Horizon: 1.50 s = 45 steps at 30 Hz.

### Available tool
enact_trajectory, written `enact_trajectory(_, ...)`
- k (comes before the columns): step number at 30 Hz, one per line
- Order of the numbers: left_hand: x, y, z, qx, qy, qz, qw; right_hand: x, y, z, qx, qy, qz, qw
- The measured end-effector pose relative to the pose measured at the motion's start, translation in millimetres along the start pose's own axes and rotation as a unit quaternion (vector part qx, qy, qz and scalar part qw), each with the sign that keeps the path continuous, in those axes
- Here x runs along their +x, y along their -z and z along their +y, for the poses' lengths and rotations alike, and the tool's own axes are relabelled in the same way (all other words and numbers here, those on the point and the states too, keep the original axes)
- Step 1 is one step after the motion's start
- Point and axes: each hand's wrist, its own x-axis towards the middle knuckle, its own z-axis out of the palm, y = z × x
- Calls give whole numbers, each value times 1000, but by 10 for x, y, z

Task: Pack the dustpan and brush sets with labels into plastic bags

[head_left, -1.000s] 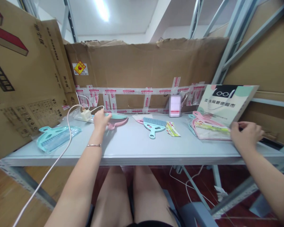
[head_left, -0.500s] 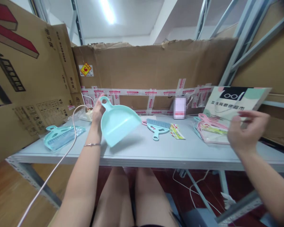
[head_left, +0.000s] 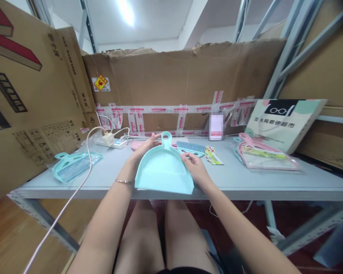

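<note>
A mint-green dustpan [head_left: 164,167] is held just over the table's front edge, its handle upward and its wide lip toward me. My left hand [head_left: 146,147] grips it at the upper left beside the handle, with most of the fingers hidden behind the pan. At the pan's right edge, my right hand [head_left: 196,167] is closed on the rim, thumb on the front. A blue-bristled hand brush [head_left: 191,147] lies behind my right hand, its handle covered. Beside the brush is a yellow-green packaging card [head_left: 213,155]. Something pink [head_left: 136,145] lies partly hidden behind my left hand.
A bagged green dustpan set [head_left: 76,165] lies left, a bagged pink one [head_left: 265,154] right, before a box with a glasses picture [head_left: 286,123]. A power strip [head_left: 111,141], a white cable [head_left: 74,192] and a phone-like screen [head_left: 216,127] are also here. Cardboard [head_left: 183,80] walls the back.
My left hand has brought the dustpan right and toward me, turning its lip to face me. My right hand has come from the far right and taken hold of the pan's right edge.
</note>
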Motion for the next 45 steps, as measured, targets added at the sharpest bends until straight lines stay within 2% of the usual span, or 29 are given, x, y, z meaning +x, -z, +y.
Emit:
enact_trajectory(3,-75,106,1,64,79,-27,994,-22,-8,88,4,-17,23,1000)
enact_trajectory(6,-107,161,-4,154,164,-36,974,-30,27,95,-36,-15,-12,999)
enact_trajectory(8,-107,178,0,194,200,-35,960,-4,116,52,-100,17,-18,995)
enact_trajectory(10,-103,189,12,213,205,-19,955,64,267,-16,-211,71,8,975)
enact_trajectory(12,-101,201,23,220,209,-9,953,174,447,-83,-366,126,8,922)
enact_trajectory(13,-101,207,26,223,212,-7,951,237,530,-109,-448,147,-17,882)
enact_trajectory(15,-100,220,25,234,214,-1,948,361,649,-142,-592,166,-98,782)
enact_trajectory(17,-98,229,19,244,201,14,949,458,686,-142,-686,167,-168,688)
enact_trajectory(18,-97,230,17,245,193,23,950,494,679,-132,-713,169,-189,654)
enact_trajectory(19,-96,230,16,243,189,29,951,521,659,-116,-729,176,-201,630)
enact_trajectory(21,-100,223,21,226,194,26,954,557,608,-73,-737,199,-204,613)
enact_trajectory(23,-108,213,33,204,208,12,956,581,570,-30,-731,210,-199,619)
enact_trajectory(25,-117,207,45,190,214,1,958,605,555,-1,-718,195,-193,639)
enact_trajectory(28,-123,214,57,195,195,16,961,631,540,-3,-703,165,-203,661)
enact_trajectory(32,-123,231,67,188,155,14,970,618,464,-44,-717,176,-197,645)
enact_trajectory(35,-123,239,70,181,133,-9,974,608,424,-25,-712,199,-146,657)
enact_trajectory(37,-121,245,64,194,132,1,972,640,442,6,-687,221,-107,684)
enact_trajectory(40,-116,254,52,209,146,25,967,757,521,8,-609,237,-35,756)
enact_trajectory(42,-114,257,47,207,153,26,966,854,577,-57,-530,244,46,811)
enact_trajectory(45,-112,260,47,208,158,32,965,965,638,-269,-368,277,173,871)
